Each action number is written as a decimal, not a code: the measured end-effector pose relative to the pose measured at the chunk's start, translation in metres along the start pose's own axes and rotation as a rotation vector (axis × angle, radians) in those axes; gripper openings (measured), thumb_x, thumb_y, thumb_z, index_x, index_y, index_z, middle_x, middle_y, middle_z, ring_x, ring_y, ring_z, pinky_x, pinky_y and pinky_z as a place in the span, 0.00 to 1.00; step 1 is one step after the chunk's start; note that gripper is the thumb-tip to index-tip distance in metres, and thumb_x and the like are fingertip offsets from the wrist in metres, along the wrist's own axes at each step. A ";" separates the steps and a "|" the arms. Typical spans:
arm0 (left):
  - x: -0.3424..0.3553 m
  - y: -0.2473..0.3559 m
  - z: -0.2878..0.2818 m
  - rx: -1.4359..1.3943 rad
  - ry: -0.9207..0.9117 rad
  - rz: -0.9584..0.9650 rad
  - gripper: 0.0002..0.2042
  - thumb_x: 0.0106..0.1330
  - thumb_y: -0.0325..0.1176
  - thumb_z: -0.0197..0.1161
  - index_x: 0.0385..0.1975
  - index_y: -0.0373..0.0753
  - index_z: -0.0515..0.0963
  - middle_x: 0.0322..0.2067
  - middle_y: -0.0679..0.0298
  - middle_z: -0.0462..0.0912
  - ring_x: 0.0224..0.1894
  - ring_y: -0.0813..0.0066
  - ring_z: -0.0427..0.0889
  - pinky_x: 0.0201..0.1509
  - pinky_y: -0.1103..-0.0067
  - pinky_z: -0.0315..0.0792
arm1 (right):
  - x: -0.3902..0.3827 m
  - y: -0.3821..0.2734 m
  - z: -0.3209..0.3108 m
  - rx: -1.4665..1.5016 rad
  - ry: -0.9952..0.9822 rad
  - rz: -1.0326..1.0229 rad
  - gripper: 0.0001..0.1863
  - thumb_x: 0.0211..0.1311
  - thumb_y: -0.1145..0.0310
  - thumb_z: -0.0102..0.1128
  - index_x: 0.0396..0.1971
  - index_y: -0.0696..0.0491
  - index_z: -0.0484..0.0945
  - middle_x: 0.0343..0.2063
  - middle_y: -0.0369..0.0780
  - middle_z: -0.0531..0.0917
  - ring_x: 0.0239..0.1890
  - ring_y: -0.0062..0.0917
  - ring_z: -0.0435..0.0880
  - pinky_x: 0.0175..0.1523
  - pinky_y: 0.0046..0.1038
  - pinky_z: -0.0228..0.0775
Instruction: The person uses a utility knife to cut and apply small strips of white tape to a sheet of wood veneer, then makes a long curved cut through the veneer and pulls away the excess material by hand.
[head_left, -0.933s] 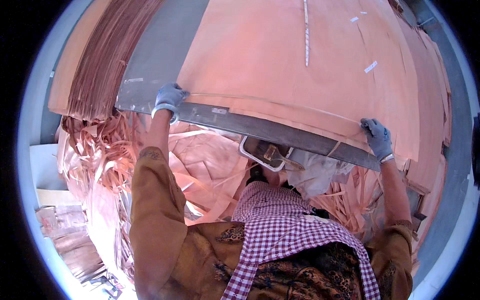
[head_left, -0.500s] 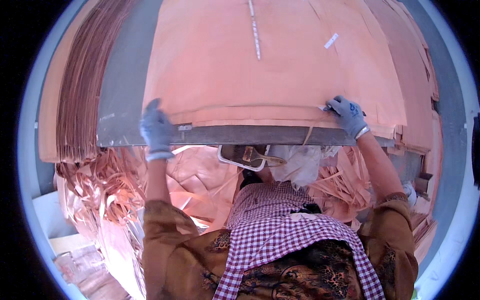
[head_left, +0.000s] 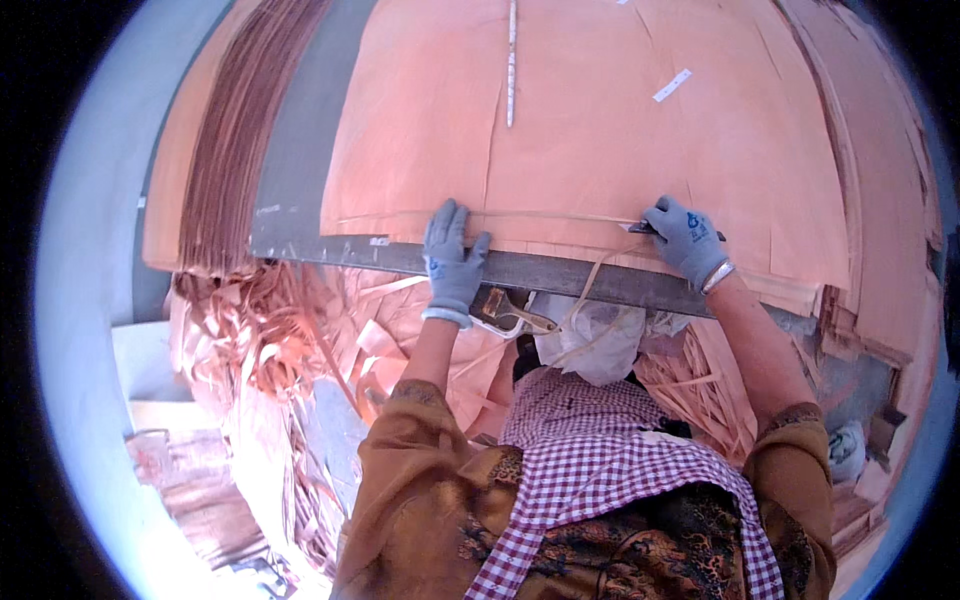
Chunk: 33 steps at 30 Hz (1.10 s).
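Veneer sheet (head_left: 620,150), broad and salmon-pink, lies flat on the grey table (head_left: 300,170), stretching away from the person, its near edge running left to right along the table's metal rim (head_left: 560,270). Left hand (head_left: 452,262) presses down on that edge, fingers spread. Right hand (head_left: 688,238) pinches a small dark blade-like tool (head_left: 640,227) against the sheet, a thin cut strip (head_left: 590,300) curling off between the hands.

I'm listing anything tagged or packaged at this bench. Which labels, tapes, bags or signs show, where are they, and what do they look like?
Tape strip: long, narrow, white, running up the veneer sheet's middle.
Tape piece: short, white, slanted, upper right of the sheet.
Plastic bag: whitish, crumpled, hanging under the bench edge, between the hands.
Glove mark: small blue print on the right hand's grey glove.
No signs or screens show.
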<state>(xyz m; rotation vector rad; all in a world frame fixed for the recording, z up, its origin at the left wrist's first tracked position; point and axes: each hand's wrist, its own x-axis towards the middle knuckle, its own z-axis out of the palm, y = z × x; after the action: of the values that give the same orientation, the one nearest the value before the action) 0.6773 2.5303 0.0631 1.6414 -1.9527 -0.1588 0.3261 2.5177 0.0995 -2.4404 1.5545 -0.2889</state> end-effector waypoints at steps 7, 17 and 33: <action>-0.009 0.006 0.001 0.212 -0.026 0.029 0.22 0.57 0.36 0.59 0.50 0.34 0.70 0.55 0.52 0.67 0.57 0.55 0.66 0.62 0.66 0.58 | 0.004 0.009 0.005 0.096 -0.065 -0.114 0.03 0.55 0.71 0.50 0.27 0.54 0.71 0.32 0.46 0.73 0.29 0.41 0.79 0.33 0.38 0.71; 0.001 0.054 0.008 0.331 -0.171 0.119 0.22 0.61 0.42 0.52 0.53 0.37 0.69 0.55 0.54 0.69 0.58 0.58 0.66 0.63 0.66 0.56 | -0.003 0.016 -0.004 0.157 -0.096 -0.113 0.05 0.53 0.70 0.51 0.30 0.54 0.73 0.32 0.47 0.74 0.32 0.43 0.78 0.35 0.39 0.70; 0.000 0.049 0.009 0.404 -0.267 0.179 0.25 0.62 0.43 0.50 0.59 0.39 0.63 0.60 0.57 0.63 0.62 0.59 0.61 0.65 0.67 0.52 | -0.167 0.207 -0.217 -0.028 0.042 0.475 0.09 0.58 0.65 0.55 0.36 0.51 0.78 0.23 0.38 0.80 0.23 0.29 0.77 0.31 0.26 0.69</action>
<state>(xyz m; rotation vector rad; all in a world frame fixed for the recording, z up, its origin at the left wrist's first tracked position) 0.6305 2.5398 0.0778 1.7498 -2.4495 0.0992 0.0153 2.5650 0.2371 -2.0069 2.0991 -0.2300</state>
